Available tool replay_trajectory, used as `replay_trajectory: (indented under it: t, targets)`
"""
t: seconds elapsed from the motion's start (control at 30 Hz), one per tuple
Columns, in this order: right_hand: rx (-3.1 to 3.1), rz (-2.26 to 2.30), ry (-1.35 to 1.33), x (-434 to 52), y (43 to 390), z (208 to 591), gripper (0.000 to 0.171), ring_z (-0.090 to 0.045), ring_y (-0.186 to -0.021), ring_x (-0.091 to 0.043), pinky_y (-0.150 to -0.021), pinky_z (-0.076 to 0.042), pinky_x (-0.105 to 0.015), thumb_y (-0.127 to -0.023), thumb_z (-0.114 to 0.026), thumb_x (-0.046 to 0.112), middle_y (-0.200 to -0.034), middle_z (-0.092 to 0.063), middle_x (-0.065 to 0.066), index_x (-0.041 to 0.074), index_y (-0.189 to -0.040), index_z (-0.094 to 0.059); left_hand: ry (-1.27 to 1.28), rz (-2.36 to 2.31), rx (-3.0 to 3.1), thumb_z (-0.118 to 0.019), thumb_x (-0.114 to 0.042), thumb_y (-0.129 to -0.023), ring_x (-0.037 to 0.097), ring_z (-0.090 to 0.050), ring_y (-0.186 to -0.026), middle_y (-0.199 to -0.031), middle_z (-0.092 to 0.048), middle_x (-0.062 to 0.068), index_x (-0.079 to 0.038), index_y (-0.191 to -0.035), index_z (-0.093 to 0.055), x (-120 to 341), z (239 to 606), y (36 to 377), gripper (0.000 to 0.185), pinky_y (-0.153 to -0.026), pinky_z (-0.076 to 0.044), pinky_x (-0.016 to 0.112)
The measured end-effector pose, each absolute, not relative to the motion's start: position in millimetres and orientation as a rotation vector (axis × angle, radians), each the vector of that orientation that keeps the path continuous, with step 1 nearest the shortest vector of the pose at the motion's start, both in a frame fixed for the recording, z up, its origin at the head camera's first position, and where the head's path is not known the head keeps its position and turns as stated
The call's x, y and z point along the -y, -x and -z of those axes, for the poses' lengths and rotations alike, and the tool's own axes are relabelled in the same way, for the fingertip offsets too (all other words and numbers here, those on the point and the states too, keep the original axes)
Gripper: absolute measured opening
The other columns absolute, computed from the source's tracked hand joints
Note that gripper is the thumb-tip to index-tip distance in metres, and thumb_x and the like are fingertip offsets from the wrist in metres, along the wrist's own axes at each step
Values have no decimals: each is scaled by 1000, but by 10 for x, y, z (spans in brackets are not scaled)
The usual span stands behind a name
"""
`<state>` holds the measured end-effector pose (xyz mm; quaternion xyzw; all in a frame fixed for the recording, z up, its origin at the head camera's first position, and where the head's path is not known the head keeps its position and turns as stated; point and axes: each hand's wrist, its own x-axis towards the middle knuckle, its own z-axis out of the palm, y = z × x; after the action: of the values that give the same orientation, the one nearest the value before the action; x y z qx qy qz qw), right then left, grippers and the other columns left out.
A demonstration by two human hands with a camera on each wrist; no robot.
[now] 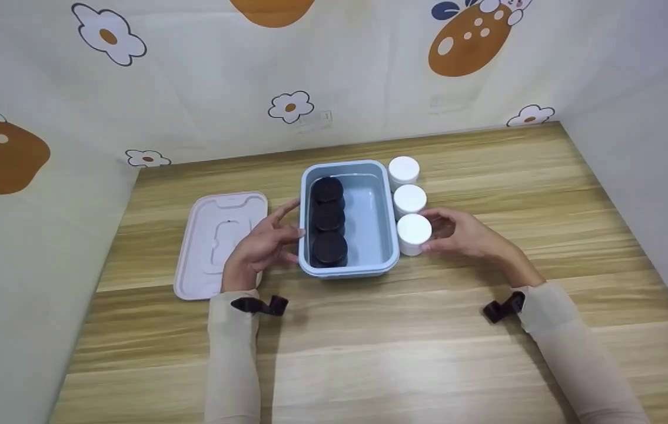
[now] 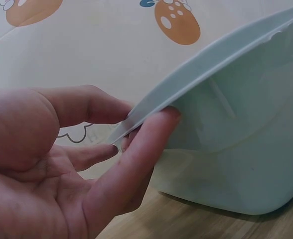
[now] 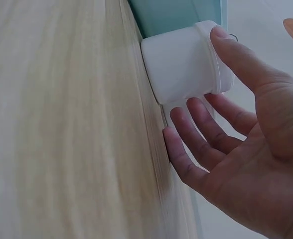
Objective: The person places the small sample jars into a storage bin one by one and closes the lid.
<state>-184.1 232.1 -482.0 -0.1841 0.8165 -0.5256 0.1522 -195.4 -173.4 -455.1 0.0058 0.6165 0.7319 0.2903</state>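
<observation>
A light blue container (image 1: pixel 382 235) stands mid-table with three black-lidded jars (image 1: pixel 328 219) in a row along its left side. Three white jars stand in a row just outside its right wall. My left hand (image 1: pixel 286 227) rests against the container's left wall. In the left wrist view the thumb and fingers of that hand (image 2: pixel 129 127) touch under the rim of the container (image 2: pixel 241 149). My right hand (image 1: pixel 436 231) is at the nearest white jar (image 1: pixel 414 231). In the right wrist view the thumb touches that jar (image 3: pixel 181 64) and the fingers of the hand (image 3: pixel 199 82) are spread beside it.
A pale pink lid (image 1: pixel 219 241) lies flat on the wooden table (image 1: pixel 404 341) left of the container. Patterned fabric walls (image 1: pixel 192 88) close in the back and both sides. The two farther white jars (image 1: pixel 406 185) stand behind the near one.
</observation>
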Motion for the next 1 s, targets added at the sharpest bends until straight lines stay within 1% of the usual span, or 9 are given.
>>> replay_trajectory:
  t: [0.2,0.37,0.5,0.6,0.67,0.73,0.87,1.0]
  targets:
    - [-2346,1530,574,-2325,1825,4850,64,-61,-114,-18,-99,-55,-26,-80,-83,9,-129,-63,-19,5,-139,-57,-26,-1946,-1644,-55,3,-94,19,-70,-89,-99,-69,9,-23,-160,-22,1730,4551,1951,78,-52,-63,31]
    - [-2355,1526,610,-2341,1817,4855,60,-60,-114,-16,-98,-54,-24,-81,-83,11,-128,-64,-15,8,-136,-59,-10,-1949,-1646,-55,3,-94,19,-70,-88,-100,-68,11,-25,-159,-25,1731,4553,1953,77,-52,-63,31]
    - [-2358,1545,626,-2351,1815,4860,59,-60,-112,-16,-98,-53,-28,-79,-84,11,-125,-65,-14,8,-133,-59,-12,-1953,-1643,-55,3,-94,19,-70,-89,-103,-67,12,-25,-159,-25,1736,4555,1961,76,-52,-63,31]
    - [-2356,1563,631,-2362,1817,4860,59,-60,-113,-15,-101,-52,-31,-78,-84,8,-125,-65,-14,5,-132,-59,-14,-1950,-1643,-55,3,-95,19,-69,-90,-106,-66,12,-26,-159,-25,1740,4548,1958,76,-53,-63,31]
    - [-2344,1576,606,-2368,1815,4852,59,-60,-115,-13,-103,-51,-29,-78,-84,7,-125,-65,-14,4,-131,-58,-12,-1952,-1642,-56,2,-95,19,-69,-91,-105,-66,12,-26,-159,-25,1741,4544,1953,76,-53,-63,31]
    - [-2328,1589,573,-2370,1811,4834,59,-59,-117,-9,-104,-50,-24,-79,-83,6,-128,-64,-13,3,-132,-57,-9,-1955,-1641,-56,3,-95,19,-69,-92,-102,-67,11,-26,-158,-26,1742,4542,1947,76,-53,-63,31]
    - [-2271,1653,494,-2364,1799,4778,61,-57,-119,-2,-105,-48,-16,-79,-81,4,-131,-62,-12,-2,-133,-53,-6,-1958,-1638,-56,4,-94,20,-69,-92,-93,-69,9,-25,-158,-26,1737,4540,1942,77,-53,-63,32]
    - [-2217,1746,443,-2356,1777,4707,62,-57,-120,0,-106,-47,-15,-80,-78,0,-130,-62,-4,-7,-134,-49,-14,-1944,-1656,-56,4,-94,17,-67,-91,-86,-68,5,-23,-159,-24,1727,4543,1950,77,-52,-63,30]
